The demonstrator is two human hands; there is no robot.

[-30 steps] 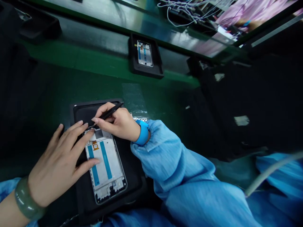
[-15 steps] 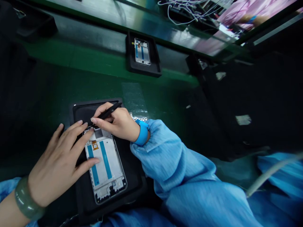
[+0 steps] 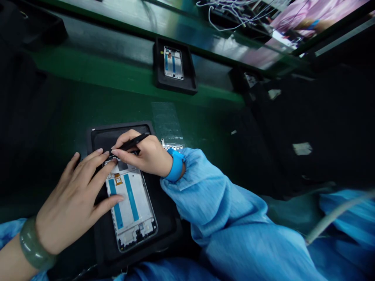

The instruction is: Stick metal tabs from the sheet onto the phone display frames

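Note:
A silver phone frame (image 3: 143, 207) with two blue adhesive strips and a small orange flex connector lies in a black foam tray (image 3: 99, 134). Spread over its upper left edge is my left hand (image 3: 74, 195), fingers apart, the index fingertip near the top and the thumb on the metal. My right hand (image 3: 143, 154) pinches black tweezers or a similar slim black tool (image 3: 133, 142), whose tip is hidden behind the fingers at the phone's top edge. Just behind my right wrist lies a clear plastic sheet (image 3: 166, 121) with a row of small white-edged pieces (image 3: 174, 147).
Farther back, a second black tray (image 3: 190, 84) holds another phone frame (image 3: 174, 64). Dark boxes (image 3: 331, 128) stand on the right, with a black tray (image 3: 43, 31) at the far left. Across a ledge are white cables (image 3: 216, 23) and a person's pink sleeve (image 3: 331, 15).
The rear end of the black tool has dipped slightly and my right hand has shifted a little. My left hand keeps its place on the phone frame. The view has moved slightly.

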